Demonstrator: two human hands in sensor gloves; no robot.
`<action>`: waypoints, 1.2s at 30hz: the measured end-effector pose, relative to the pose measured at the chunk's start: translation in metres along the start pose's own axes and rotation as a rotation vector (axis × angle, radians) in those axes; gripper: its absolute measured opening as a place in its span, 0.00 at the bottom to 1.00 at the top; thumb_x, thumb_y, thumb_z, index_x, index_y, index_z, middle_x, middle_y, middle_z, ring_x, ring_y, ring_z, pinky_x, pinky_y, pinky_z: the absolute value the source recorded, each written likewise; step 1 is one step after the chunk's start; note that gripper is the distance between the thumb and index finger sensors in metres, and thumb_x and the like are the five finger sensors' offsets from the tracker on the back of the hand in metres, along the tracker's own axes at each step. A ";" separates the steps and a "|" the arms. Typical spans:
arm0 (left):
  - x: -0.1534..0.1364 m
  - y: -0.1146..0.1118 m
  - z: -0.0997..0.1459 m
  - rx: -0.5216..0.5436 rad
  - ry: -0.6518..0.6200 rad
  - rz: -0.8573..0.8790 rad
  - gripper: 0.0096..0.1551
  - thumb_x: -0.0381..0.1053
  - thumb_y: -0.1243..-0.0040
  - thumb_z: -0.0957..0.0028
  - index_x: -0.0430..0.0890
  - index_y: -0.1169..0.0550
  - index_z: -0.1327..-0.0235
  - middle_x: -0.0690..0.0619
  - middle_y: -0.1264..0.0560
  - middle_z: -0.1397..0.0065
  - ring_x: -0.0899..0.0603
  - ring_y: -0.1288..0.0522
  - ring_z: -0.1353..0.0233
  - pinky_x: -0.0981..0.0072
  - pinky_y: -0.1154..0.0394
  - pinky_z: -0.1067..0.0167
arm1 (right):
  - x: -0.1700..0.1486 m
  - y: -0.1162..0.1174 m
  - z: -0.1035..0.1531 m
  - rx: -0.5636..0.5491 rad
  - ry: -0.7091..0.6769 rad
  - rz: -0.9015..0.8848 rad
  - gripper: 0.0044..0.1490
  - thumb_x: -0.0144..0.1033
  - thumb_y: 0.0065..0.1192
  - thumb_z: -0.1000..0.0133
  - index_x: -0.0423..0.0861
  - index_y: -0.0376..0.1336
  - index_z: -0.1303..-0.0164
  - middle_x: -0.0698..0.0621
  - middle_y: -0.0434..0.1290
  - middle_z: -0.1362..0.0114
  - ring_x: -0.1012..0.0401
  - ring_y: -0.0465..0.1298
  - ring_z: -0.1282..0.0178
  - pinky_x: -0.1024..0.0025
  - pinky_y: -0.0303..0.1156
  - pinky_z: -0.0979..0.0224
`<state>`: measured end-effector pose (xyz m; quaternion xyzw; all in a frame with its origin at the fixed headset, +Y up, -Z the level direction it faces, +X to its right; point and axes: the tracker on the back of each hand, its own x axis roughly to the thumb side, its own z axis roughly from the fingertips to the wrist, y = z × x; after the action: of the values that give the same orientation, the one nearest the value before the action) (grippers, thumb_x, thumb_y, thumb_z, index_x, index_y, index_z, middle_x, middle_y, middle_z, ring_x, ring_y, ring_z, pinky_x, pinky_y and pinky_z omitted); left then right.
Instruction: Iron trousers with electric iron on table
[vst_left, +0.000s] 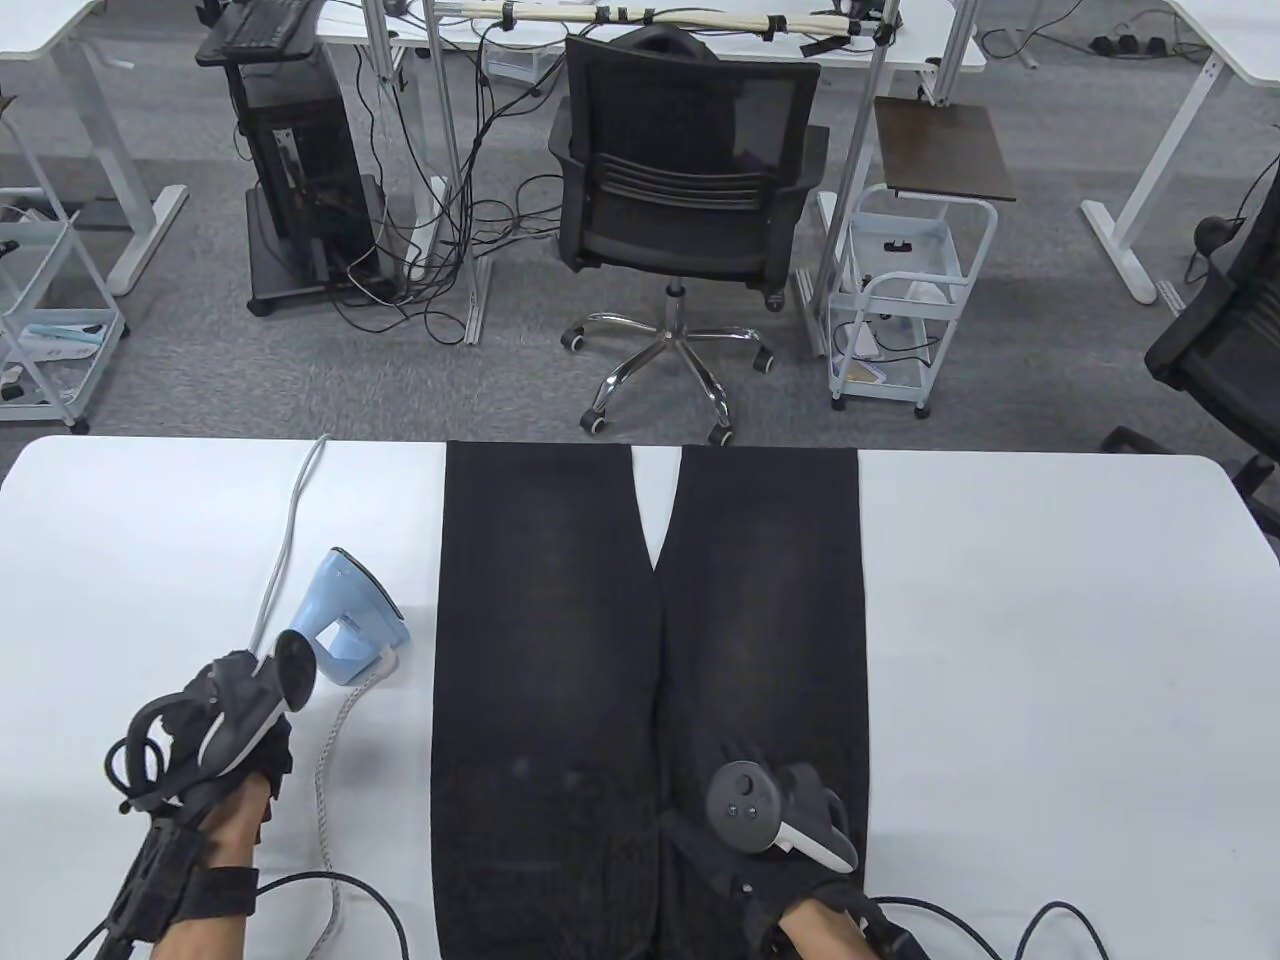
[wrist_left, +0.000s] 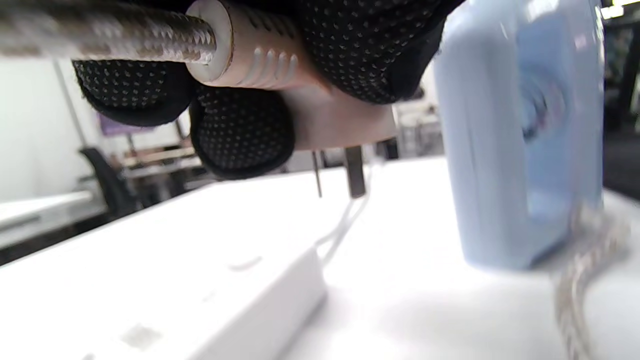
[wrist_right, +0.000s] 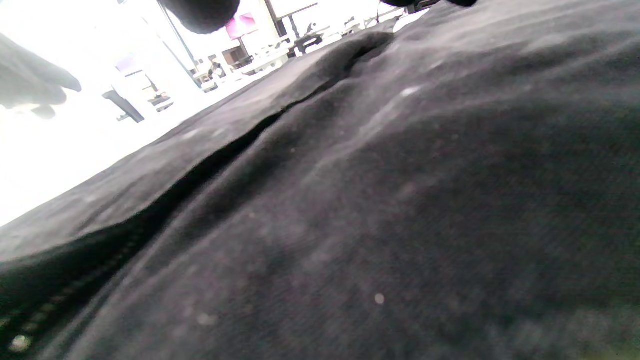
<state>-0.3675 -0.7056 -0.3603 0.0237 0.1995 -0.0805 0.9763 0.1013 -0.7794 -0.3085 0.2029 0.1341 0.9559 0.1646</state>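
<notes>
Black trousers (vst_left: 560, 650) lie flat on the white table (vst_left: 1050, 650), legs pointing to the far edge. A light blue iron (vst_left: 345, 620) stands on its heel just left of them. My left hand (vst_left: 235, 700) grips the iron's plug (wrist_left: 320, 95), whose prongs (wrist_left: 354, 172) point down just above a white power strip (wrist_left: 240, 300). The braided cord (vst_left: 330, 760) runs from the iron towards the near edge. My right hand (vst_left: 770, 810) rests on the trousers' upper right leg, its fingers mostly hidden under the tracker. Dark fabric (wrist_right: 400, 200) fills the right wrist view.
A thin white cable (vst_left: 285, 540) runs from under my left hand to the table's far edge. Beyond the table stand a black office chair (vst_left: 685, 190), a white wire cart (vst_left: 905, 290) and desks. Bare table surface lies right of the trousers.
</notes>
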 end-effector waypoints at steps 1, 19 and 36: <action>-0.010 0.008 0.000 0.014 0.012 0.029 0.35 0.45 0.35 0.56 0.39 0.22 0.31 0.37 0.18 0.32 0.44 0.12 0.43 0.49 0.16 0.46 | 0.000 0.000 0.000 -0.002 -0.002 -0.001 0.57 0.54 0.46 0.35 0.31 0.27 0.19 0.25 0.41 0.16 0.26 0.47 0.20 0.21 0.49 0.31; -0.072 -0.036 0.003 -0.222 0.107 0.090 0.35 0.40 0.39 0.54 0.42 0.29 0.28 0.39 0.27 0.29 0.37 0.22 0.36 0.34 0.29 0.37 | 0.000 0.004 -0.002 0.025 -0.015 -0.016 0.58 0.54 0.46 0.35 0.31 0.27 0.19 0.25 0.41 0.16 0.27 0.47 0.20 0.21 0.49 0.31; -0.058 -0.061 0.007 -0.207 0.087 -0.015 0.36 0.42 0.34 0.56 0.39 0.26 0.30 0.38 0.24 0.32 0.39 0.19 0.38 0.41 0.24 0.38 | 0.000 0.005 -0.002 0.045 -0.011 -0.028 0.58 0.54 0.46 0.35 0.30 0.26 0.19 0.25 0.40 0.16 0.26 0.46 0.20 0.21 0.48 0.31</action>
<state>-0.4279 -0.7578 -0.3317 -0.0752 0.2492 -0.0657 0.9633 0.0986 -0.7842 -0.3086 0.2098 0.1577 0.9491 0.1742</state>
